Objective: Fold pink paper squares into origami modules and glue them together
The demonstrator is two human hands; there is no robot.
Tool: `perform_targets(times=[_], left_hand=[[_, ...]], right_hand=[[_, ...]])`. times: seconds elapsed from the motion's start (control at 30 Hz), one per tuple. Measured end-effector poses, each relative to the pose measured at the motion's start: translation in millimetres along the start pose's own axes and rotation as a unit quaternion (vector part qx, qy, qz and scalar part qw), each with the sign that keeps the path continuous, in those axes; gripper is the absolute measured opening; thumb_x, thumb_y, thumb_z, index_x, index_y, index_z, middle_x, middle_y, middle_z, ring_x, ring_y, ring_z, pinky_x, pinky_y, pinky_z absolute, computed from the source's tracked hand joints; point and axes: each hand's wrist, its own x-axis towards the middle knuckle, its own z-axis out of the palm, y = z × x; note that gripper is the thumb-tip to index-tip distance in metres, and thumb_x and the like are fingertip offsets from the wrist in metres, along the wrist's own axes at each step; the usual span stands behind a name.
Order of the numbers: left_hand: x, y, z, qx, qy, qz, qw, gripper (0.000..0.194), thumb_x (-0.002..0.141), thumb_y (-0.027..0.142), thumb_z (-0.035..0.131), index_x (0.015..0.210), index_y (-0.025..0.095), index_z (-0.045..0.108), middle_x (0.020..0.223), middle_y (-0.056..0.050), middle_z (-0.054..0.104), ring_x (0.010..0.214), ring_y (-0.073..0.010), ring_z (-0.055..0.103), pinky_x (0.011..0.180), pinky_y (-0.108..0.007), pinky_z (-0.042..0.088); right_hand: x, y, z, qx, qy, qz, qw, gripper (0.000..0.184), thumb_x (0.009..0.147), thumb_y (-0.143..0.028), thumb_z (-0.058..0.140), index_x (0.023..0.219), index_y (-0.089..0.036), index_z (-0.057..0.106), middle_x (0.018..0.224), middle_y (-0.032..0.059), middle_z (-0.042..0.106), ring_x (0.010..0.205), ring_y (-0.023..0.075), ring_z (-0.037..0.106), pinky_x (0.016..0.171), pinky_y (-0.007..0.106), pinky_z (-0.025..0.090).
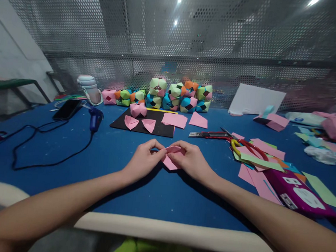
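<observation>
Between my two hands is a piece of pink paper [171,164], partly folded, held just above the blue tabletop near its front middle. My left hand [145,159] pinches its left edge with thumb and fingertips. From the right, my right hand [194,161] grips the same paper, its thumb lying across the face. Beyond them, a black board [161,131] carries two small folded pink pieces [131,122] and a rounder pink paper shape [138,109]. Flat pink sheets [174,120] overlap the board's right side, and another pink sheet [198,120] lies beside it.
Several folded paper balls [170,97] line the back by a perforated metal screen. Leftward are a blue glue gun [95,119] with its cord, a phone [67,109] and a bottle [89,89]. A cutter [211,135], scissors [250,148], paper scraps and a purple power strip [300,194] lie right.
</observation>
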Motion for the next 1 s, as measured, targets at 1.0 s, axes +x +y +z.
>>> perform_targets(times=[1.0], left_hand=[[5.1,-4.4,-0.3,-0.085,0.058,-0.042,0.994,0.011,0.073,0.024,0.055,0.071,0.014,0.06,0.077,-0.002,0.064,0.073,-0.0137,0.056,0.071,-0.027,0.043]], right_hand=[[1.7,-8.2,-1.5,-0.006,0.014,0.046,0.999,0.028,0.071,-0.022,0.058,0.097,-0.013,0.062,0.09,0.0056,0.066,0.077,0.0165,0.058,0.069,0.028,0.044]])
